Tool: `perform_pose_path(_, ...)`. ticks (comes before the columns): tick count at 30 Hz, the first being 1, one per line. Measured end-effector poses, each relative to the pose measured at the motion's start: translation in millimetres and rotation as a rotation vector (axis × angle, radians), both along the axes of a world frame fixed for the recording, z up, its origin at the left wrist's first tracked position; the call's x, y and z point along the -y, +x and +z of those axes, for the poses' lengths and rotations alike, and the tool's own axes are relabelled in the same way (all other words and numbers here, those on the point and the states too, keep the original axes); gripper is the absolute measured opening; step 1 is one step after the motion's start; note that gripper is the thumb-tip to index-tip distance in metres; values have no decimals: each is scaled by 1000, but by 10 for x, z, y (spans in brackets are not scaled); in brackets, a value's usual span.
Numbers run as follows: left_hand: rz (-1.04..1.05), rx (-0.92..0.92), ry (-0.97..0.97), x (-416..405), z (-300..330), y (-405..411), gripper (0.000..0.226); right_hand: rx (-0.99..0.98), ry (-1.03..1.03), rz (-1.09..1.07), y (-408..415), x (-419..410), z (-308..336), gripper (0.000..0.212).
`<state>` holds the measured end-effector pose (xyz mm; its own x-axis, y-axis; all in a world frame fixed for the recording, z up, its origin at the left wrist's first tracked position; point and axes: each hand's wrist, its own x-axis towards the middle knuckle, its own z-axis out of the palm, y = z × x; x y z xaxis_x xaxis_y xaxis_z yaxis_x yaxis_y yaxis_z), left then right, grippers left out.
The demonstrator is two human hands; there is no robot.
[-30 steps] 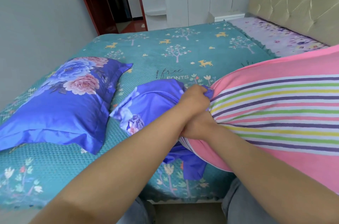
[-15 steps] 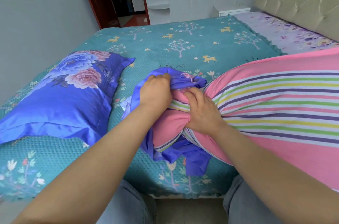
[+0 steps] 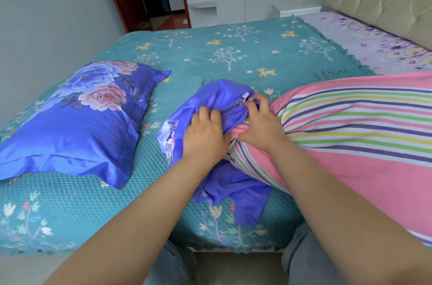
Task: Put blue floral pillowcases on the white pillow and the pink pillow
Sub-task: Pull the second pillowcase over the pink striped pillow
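Nearest the camera, both forearms reach out over the bed edge [image 3: 233, 246] toward the middle of the view. The left hand [image 3: 205, 135] has its fingers curled into the bunched blue floral pillowcase [image 3: 210, 107], gripping the cloth at its mouth. The right hand [image 3: 260, 123] pinches the same blue cloth at the top with its fingertips while its palm bears on the squeezed corner of the pink pillow [image 3: 350, 135], which lies just beside it and runs off to the right.

Only that corner has entered the case; most of the striped pillow is bare, and a loose flap of blue hangs down toward the bed edge.

The likely trouble is the cloth: it is gathered in thick folds, so the opening may be twisted, and a pull from the left hand could drag a single layer over the pillow instead of the whole mouth. The slick-looking fabric could also slip out of the right hand's pinch. If the corner springs back to full width, it may pop out of the case. The hanging flap could get trapped under the pillow.

Farther off to the left, a second pillow [image 3: 77, 116] lies already covered in blue floral cloth, well apart from the hands.
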<state>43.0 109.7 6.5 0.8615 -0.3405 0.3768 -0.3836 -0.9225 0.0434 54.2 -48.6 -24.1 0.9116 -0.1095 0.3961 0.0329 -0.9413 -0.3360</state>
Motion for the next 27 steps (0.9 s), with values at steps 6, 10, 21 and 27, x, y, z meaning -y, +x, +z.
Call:
perform_pose_path(6, 101, 10, -39, -111, -79, 83, 54, -27, -43, -35, 25, -58, -24, 89)
perform_pose_path(10, 213, 112, -39, -276, 20, 159, 44, -44, -66, -53, 17, -56, -20, 91)
perform_pose_path(21, 60, -861, -1517, -53, 165, -217, 4, -144, 13, -161, 176, 17, 86, 73)
perform_pose_path(27, 73, -245, -410, -460, -220, -46, 28, -191, -12, -202, 218, 16, 96, 86)
